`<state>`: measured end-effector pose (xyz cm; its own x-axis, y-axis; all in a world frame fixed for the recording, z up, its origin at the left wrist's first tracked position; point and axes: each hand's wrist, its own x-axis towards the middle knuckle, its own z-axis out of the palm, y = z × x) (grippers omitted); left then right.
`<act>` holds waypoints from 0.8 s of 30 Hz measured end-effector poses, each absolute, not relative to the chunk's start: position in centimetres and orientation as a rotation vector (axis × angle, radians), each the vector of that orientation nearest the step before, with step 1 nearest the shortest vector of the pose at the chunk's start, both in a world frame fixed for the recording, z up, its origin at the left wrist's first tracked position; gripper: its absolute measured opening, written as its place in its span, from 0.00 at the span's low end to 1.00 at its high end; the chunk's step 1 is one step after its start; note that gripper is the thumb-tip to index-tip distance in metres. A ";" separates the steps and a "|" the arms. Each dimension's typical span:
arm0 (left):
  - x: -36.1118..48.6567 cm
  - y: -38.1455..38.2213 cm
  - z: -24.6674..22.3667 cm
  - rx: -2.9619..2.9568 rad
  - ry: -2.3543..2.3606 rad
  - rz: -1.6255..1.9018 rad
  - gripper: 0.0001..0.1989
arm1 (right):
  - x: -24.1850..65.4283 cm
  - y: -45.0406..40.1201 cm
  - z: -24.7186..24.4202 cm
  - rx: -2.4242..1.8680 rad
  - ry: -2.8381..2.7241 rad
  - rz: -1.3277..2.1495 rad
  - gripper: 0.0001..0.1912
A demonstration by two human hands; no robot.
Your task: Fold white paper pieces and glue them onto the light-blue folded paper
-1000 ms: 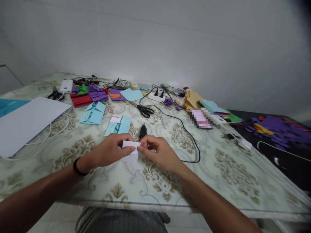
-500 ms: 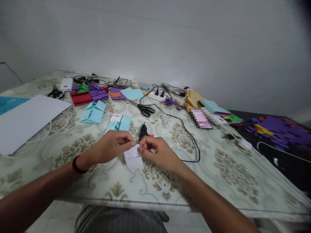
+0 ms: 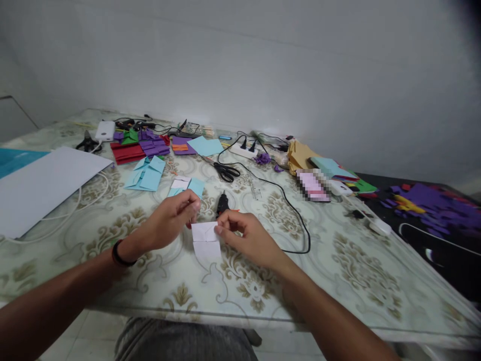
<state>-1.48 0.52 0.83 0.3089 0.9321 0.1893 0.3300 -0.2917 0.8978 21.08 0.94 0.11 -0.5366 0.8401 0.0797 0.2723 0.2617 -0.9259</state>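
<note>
Paper (image 3: 206,245), white and creased, is sitting over the near part of the tabletop (image 3: 150,288), and the right hand (image 3: 246,233) is pinching its upper right corner. The left hand (image 3: 167,218) is hovering half-curled by the opposite corner; whether it is gripping anything, I cannot tell. The person is apparently working the folds, so the next move is probably calling for a steady right pinch. Hands are partly hiding a black glue gun (image 3: 222,201) and a blue folded piece (image 3: 197,187).
</note>
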 end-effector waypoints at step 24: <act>-0.9 -0.5 0.7 2.115 0.951 0.723 0.11 | 21.0 0.8 -0.2 -0.906 -1.837 1.371 0.13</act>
